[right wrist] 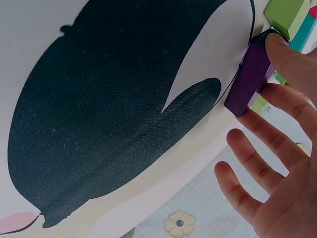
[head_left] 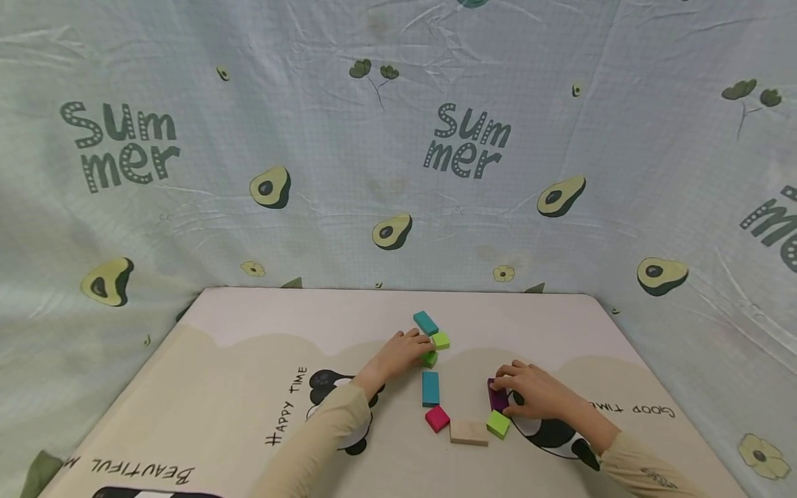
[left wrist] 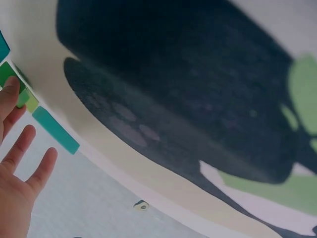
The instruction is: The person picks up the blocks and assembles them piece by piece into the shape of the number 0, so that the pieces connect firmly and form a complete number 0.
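Note:
On the table my left hand (head_left: 397,356) pinches a green block (head_left: 429,359) between thumb and index finger; the other fingers spread away from it in the left wrist view. A lime block (head_left: 441,340) and a teal block (head_left: 426,322) continue beyond that green one. To the right, a purple block (right wrist: 246,79) is held by my right hand (head_left: 538,393), the thumb at its near end and a finger at the far end. Right by the thumb sits another lime block (head_left: 498,424), close to the purple one. Fingers partly hide the green block.
Between the hands lie a second teal block (head_left: 430,389), a red block (head_left: 437,418) and a plain wooden block (head_left: 469,434), forming a curved line with the others. The printed table (head_left: 249,373) meets a curtain (head_left: 336,173) with avocado pictures behind it.

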{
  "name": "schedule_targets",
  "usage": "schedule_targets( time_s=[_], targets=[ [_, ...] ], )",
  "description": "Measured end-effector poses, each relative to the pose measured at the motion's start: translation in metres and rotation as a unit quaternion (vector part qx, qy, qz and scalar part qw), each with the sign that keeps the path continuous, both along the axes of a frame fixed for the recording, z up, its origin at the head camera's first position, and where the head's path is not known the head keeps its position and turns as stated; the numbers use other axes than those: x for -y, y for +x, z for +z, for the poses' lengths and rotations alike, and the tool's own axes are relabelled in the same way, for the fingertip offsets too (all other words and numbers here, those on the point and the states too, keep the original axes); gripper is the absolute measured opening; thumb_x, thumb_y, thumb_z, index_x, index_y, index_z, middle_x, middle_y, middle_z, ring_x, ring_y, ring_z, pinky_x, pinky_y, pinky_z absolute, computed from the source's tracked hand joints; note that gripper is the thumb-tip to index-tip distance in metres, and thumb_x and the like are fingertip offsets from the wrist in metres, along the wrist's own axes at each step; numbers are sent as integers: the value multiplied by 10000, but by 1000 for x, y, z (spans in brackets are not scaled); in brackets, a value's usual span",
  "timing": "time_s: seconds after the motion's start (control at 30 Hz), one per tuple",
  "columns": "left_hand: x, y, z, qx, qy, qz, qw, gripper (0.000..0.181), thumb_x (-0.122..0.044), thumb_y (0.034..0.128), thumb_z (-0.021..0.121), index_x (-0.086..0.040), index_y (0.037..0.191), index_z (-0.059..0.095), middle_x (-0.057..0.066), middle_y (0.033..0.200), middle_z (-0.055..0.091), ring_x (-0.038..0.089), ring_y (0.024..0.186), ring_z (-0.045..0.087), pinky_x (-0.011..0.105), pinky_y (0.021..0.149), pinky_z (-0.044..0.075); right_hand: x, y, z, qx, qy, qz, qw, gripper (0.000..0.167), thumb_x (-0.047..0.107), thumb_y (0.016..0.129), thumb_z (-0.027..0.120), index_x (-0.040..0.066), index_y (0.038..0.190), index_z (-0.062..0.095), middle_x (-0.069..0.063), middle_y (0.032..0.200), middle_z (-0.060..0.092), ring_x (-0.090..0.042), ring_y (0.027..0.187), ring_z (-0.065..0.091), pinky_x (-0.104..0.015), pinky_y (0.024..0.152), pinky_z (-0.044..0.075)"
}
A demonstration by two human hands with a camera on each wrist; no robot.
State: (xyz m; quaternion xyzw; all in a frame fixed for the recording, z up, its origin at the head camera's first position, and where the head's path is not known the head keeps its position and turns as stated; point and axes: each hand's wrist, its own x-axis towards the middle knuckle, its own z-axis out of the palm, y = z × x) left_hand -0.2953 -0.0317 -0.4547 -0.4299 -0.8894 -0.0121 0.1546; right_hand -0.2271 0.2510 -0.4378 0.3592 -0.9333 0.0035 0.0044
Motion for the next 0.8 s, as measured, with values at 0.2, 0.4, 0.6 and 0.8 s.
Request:
schedule_targets(
  time_s=[0.2, 0.4, 0.6, 0.8],
  targets=[
    [-4, 0, 1, 109, 79, -243, 9996, 306, -227, 798, 620, -159, 1095, 613, -20, 1057, 616, 141, 988, 508, 282, 721, 452, 1, 1, 2, 13, -1, 1, 10000, 372, 348, 716, 707, 168, 1032, 631, 4, 1033, 581, -152, 906, 491, -322, 721, 442],
    [-6, -10, -9, -9, 224, -581, 9981, 272, -275, 799, 616, -196, 1060, 611, -42, 981, 603, 112, 913, 491, 225, 630, 401, 2, 2, 3, 84, 16, -74, 9999, 372, 348, 718, 705, 165, 1034, 631, 0, 1036, 582, -154, 901, 489, -332, 726, 444],
    [-7, 0, 0, 64, 22, -349, 9994, 265, -247, 769, 655, -196, 1027, 624, -45, 965, 611, 109, 894, 498, 205, 616, 385, 3, 1, 1, 98, 38, -131, 9999, 372, 347, 718, 704, 170, 1037, 632, 2, 1039, 583, -155, 907, 491, -341, 735, 447],
    [-7, 5, 3, 203, -225, -77, 9995, 273, -260, 787, 638, -214, 1055, 615, -53, 1021, 608, 115, 934, 494, 258, 690, 441, 3, 1, 2, 111, 37, -139, 9998, 374, 342, 716, 707, 166, 1039, 636, -4, 1042, 586, -163, 911, 497, -351, 739, 453]
  ],
)
